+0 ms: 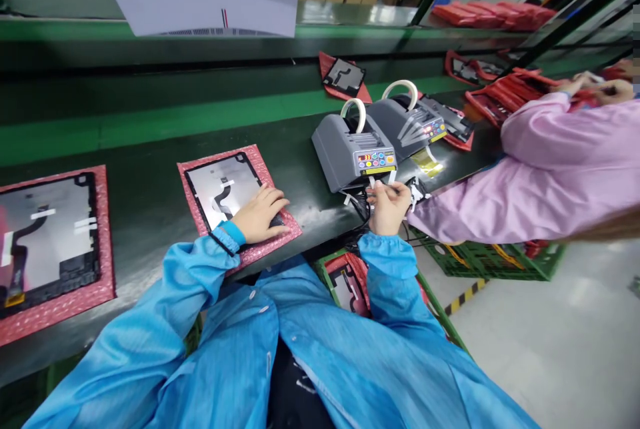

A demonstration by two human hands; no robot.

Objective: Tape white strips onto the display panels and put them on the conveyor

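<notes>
My left hand (261, 213) lies flat with fingers stretched over the lower right of a display panel (205, 184). The panel shows a silver back, a black border and a black flex cable, and rests on a pink bubble-wrap sheet (187, 172). My right hand (389, 209) is closed in a pinch on a short white strip of tape (372, 182), just below the front of a grey tape dispenser (330, 156). A roll of tape (354, 109) stands in the dispenser's top. The fingers partly hide the strip.
Another panel (60, 242) on bubble wrap lies at the left. A second tape dispenser (400, 119) stands behind the first. A green crate (327, 276) with wrapped panels sits below the table edge. At the right, a co-worker's pink sleeve (465, 206) reaches close to my right hand.
</notes>
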